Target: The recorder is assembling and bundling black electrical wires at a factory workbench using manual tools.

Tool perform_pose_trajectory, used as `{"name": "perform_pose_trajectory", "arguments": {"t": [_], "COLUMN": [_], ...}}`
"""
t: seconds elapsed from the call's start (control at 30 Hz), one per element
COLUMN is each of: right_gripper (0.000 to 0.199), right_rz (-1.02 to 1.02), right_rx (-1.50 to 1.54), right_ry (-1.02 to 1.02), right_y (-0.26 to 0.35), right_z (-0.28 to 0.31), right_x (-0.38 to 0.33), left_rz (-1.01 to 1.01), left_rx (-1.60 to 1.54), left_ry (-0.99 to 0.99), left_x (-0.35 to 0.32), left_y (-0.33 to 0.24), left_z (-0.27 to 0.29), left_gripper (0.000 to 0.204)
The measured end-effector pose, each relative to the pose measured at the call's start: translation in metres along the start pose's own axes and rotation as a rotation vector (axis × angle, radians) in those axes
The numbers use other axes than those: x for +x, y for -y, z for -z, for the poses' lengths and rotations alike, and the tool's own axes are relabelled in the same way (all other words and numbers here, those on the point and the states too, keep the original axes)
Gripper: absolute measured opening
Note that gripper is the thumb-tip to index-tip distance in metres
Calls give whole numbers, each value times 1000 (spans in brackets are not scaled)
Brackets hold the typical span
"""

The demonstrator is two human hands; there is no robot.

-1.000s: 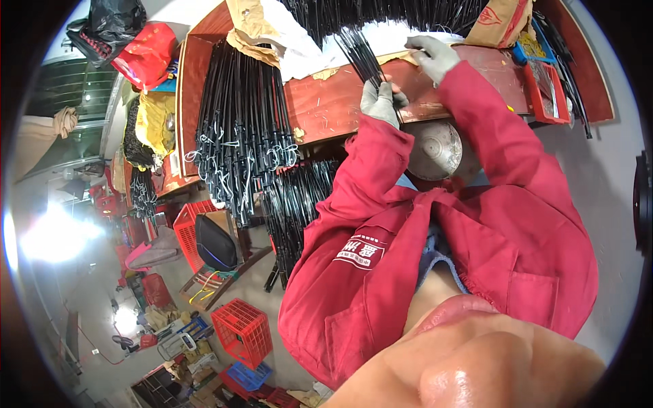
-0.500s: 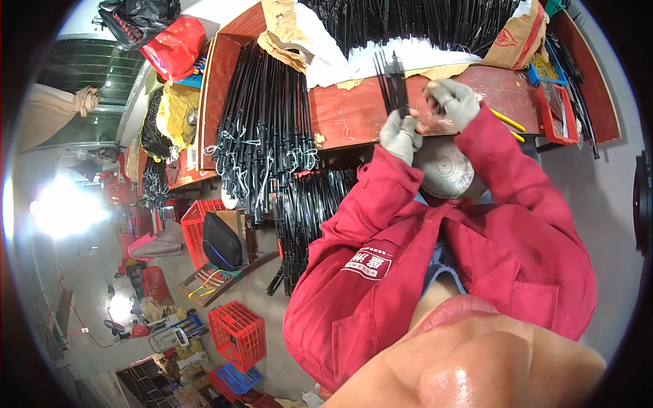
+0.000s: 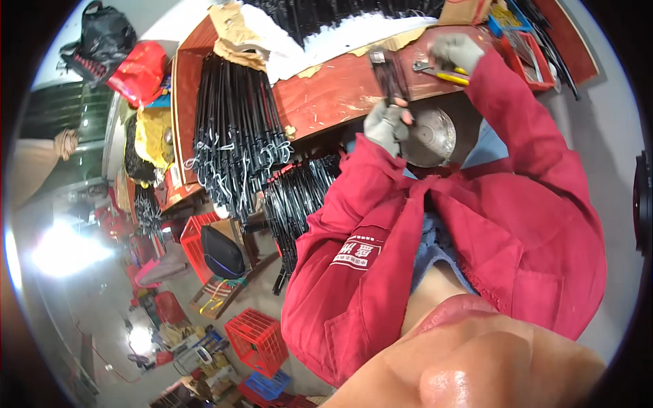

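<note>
My left hand, in a grey glove with bare fingertips, is closed around the lower end of a small bundle of thin black rods. The bundle stands up from my fist, in front of the red bench's edge. My right hand, gloved the same way, hovers over the bench beside a pair of yellow-handled pliers. Motion blurs its fingers, so I cannot see whether they hold anything. Below the bench edge, next to my left hand, is a round, worn metal disc.
A large pile of black rods with white strings hangs over the bench at left. More black rods lie at the back on white sheeting. A red tray stands at right. Red crates sit on the floor.
My right hand has moved away from the bundle and over beside the pliers. My left hand keeps its hold on the black rods. The whole view has shifted.
</note>
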State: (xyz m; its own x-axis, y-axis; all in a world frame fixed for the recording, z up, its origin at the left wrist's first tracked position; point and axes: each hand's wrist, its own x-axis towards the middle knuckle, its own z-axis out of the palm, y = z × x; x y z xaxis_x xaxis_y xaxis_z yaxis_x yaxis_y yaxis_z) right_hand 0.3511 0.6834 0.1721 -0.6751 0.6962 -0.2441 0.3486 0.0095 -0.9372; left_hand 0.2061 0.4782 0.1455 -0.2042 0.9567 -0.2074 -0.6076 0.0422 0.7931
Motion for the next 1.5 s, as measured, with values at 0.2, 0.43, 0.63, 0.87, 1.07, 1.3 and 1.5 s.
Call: {"name": "perform_pose_trajectory", "arguments": {"t": [0.2,0.43,0.63,0.87,1.07,1.3,1.5], "right_gripper": [26,20,17,17,24,10,24], "right_rz": [320,551,607,1207,1966,1965,139], "right_rx": [-634,-1436,-1813,-1411,-1163,-964,253], "right_ry": [-615,-374,-21,-282,-209,-103,202], "right_y": [-49,4,48,94,92,64,34], "right_z": [23,37,37,73,1,-34,-49], "right_x": [74,108,96,75,7,-37,-49], "left_rz": [-59,-52,-70,-74,-67,187,141], "left_rx": [-39,-54,-85,-47,-280,-418,-43], "left_ry": [-77,-133,-148,-152,167,-159,138], "left_x": [26,30,37,37,31,22,1], "left_y": [2,-8,-11,-35,-47,-34,-7], "left_z": [-1,-9,-3,-1,-25,-45,-39], "left_gripper": [10,8,7,7,13,19,22]}}
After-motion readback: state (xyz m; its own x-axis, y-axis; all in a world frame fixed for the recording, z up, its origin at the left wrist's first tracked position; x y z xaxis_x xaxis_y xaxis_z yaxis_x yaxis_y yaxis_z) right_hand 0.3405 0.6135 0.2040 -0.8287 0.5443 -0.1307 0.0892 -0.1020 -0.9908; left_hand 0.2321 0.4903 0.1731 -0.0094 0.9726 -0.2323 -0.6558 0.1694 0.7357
